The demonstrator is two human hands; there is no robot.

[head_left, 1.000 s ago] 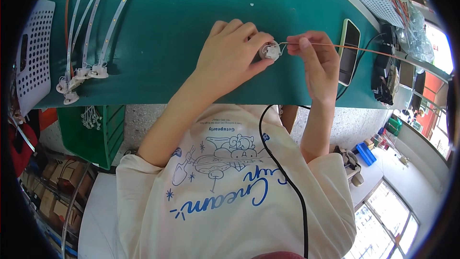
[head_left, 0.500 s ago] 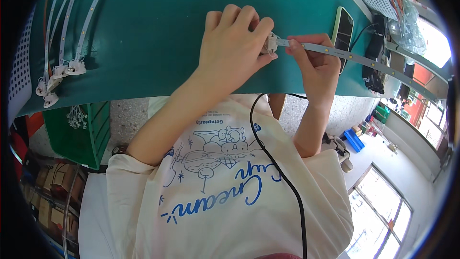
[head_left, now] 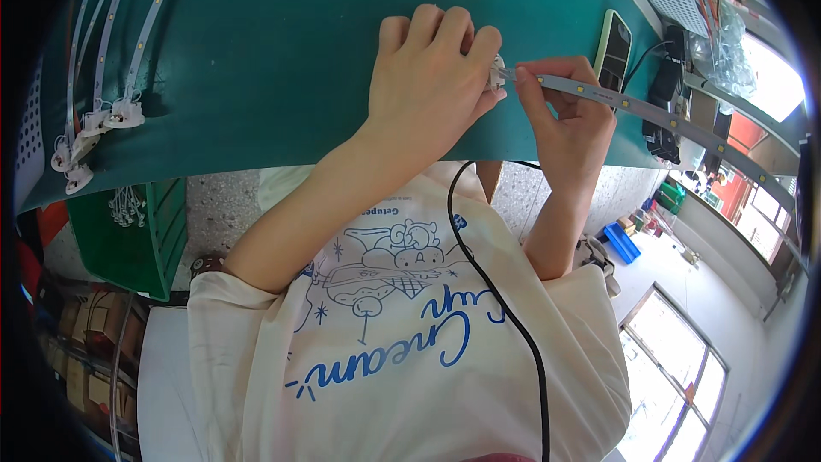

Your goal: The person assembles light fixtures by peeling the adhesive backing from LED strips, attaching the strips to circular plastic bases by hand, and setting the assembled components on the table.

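Note:
My left hand (head_left: 428,81) is closed on a small white plastic end cap (head_left: 497,74) with thin clear wires at its edge, above the green tabletop (head_left: 282,43). The curled fingers hide most of the cap. Beside it, my right hand (head_left: 575,111) pinches a narrow LED strip (head_left: 654,109) between thumb and fingers, close to the end that meets the cap. Whether that end sits inside the cap or only touches it, I cannot tell. From the pinch the strip runs rightward past the table's edge, dotted with small yellow LEDs.
Several LED strips (head_left: 154,19) with white end caps (head_left: 126,113) lie at the table's left. A phone (head_left: 613,47) and a black device (head_left: 661,137) are at the right. Below the left edge stands a green crate (head_left: 154,239). A black cable (head_left: 505,312) hangs over my shirt.
My left hand has shifted slightly right with the end cap, narrowing the gap to my right hand. The right hand keeps its pinch on the strip. The view has tilted a little.

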